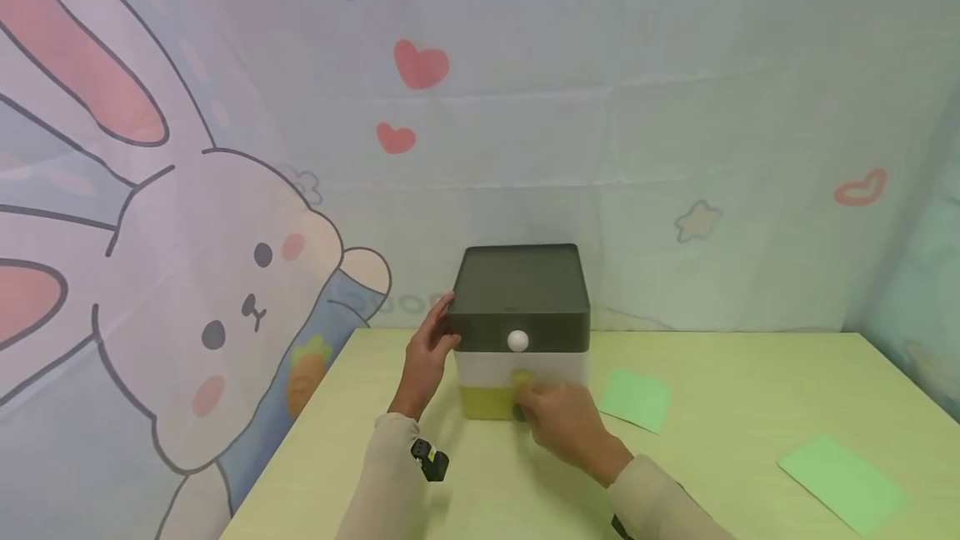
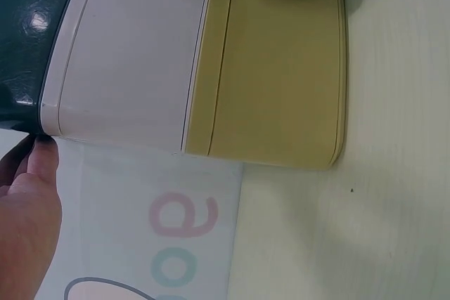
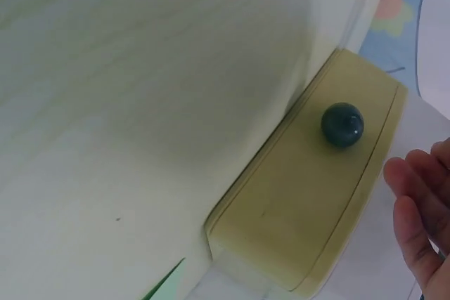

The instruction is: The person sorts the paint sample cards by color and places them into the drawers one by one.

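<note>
A small drawer box [image 1: 521,277] has a dark green top tier, a white middle drawer [image 2: 133,47] and a yellow bottom drawer [image 2: 281,68]. My left hand [image 1: 423,361] rests against its left side, fingers extended along the wall and thumb at the front edge of the top tier. In front of the lower drawers is my right hand [image 1: 566,415], its fingertips close to the yellow knob [image 1: 521,377]. In the right wrist view its fingers are loosely bent, with nothing visible between them and the thumb. The dark round knob [image 3: 342,125] on the bottom drawer stands free of the fingers there.
A white knob [image 1: 518,341] sits on the top tier. Two green paper sheets lie to the right on the pale table: one sheet [image 1: 636,400] beside the box, the other sheet [image 1: 843,483] nearer. A printed cloth [image 1: 525,173] with a rabbit hangs behind.
</note>
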